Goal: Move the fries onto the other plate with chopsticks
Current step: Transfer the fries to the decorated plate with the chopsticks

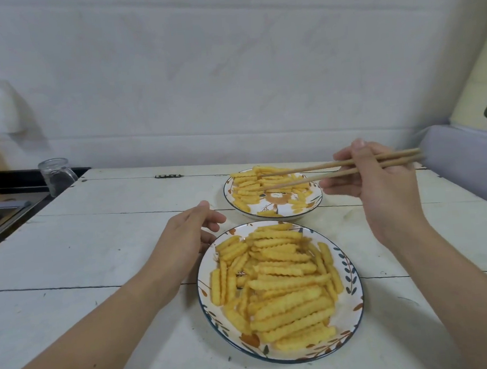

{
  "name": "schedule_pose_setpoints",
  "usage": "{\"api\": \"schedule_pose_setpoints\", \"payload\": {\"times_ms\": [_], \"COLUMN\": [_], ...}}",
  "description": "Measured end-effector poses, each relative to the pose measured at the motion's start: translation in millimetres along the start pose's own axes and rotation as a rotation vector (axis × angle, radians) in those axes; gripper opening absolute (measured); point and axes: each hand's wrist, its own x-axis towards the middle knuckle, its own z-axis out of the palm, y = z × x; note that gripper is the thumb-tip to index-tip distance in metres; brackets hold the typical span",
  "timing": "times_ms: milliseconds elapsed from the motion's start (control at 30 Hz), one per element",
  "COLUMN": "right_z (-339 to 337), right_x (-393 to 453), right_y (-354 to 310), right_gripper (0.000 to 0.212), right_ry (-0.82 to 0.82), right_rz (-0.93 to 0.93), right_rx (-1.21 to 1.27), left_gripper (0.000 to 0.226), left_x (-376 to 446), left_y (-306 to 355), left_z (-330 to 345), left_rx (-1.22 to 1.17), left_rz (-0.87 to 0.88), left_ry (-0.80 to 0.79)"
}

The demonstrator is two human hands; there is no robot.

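Wooden chopsticks [337, 168] in right hand [382, 185] grip, tips over far plate [311, 208]; left hand [182, 235] relaxed, touching near plate [350, 266].

We see the near plate [348, 266] on the table [96, 254], heaped with fries [276, 283]. The far plate [282, 210] sits just behind it, slightly right, also holding fries. A glass mug [56, 175] stands far left at the table's back corner.

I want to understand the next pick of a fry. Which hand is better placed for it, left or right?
The right hand. It already holds the chopsticks, whose tips are over the far plate. The left hand holds nothing and rests at the near plate's rim.
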Motion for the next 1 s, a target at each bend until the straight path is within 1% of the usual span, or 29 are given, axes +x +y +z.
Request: {"api": "schedule_pose_setpoints", "payload": {"times_ms": [133, 200, 300, 400, 500, 633, 733, 867, 1000], "right_z": [9, 16, 24, 26, 18, 3, -5, -4, 1], "right_x": [-2, -4, -5, -6, -1, 6, 10, 9, 7], "right_y": [19, 22, 27, 30, 28, 26, 24, 22, 25], "right_gripper": [0.042, 0.040, 0.035, 0.034, 0.036, 0.041, 0.042, 0.036, 0.034], "right_ry": [0.002, 0.004, -0.029, -0.062, -0.013, 0.083, 0.114, 0.075, 0.043], "right_rz": [0.113, 0.131, 0.136, 0.112, 0.082, 0.071, 0.069, 0.048, 0.079], "right_rx": [-0.018, 0.000, 0.015, -0.040, -0.076, -0.062, -0.060, -0.055, -0.068], "left_gripper": [0.049, 0.048, 0.049, 0.048, 0.048, 0.048, 0.048, 0.048, 0.049], "left_x": [0, 0, 0, 0, 0, 0, 0, 0, 0], "left_y": [-1, -1, -1, 0, 0, 1, 0, 0, -1], "left_z": [0, 0, 0, 0, 1, 1, 0, 0, 0], "left_rx": [0.014, 0.011, 0.015, 0.014, 0.009, -0.001, 0.001, 0.003, 0.017], "left_rz": [0.002, -0.003, -0.005, -0.004, -0.004, -0.001, 0.001, 0.005, 0.009], "left_ry": [0.002, -0.001, 0.000, -0.001, 0.002, -0.001, 0.001, -0.002, -0.004]}}
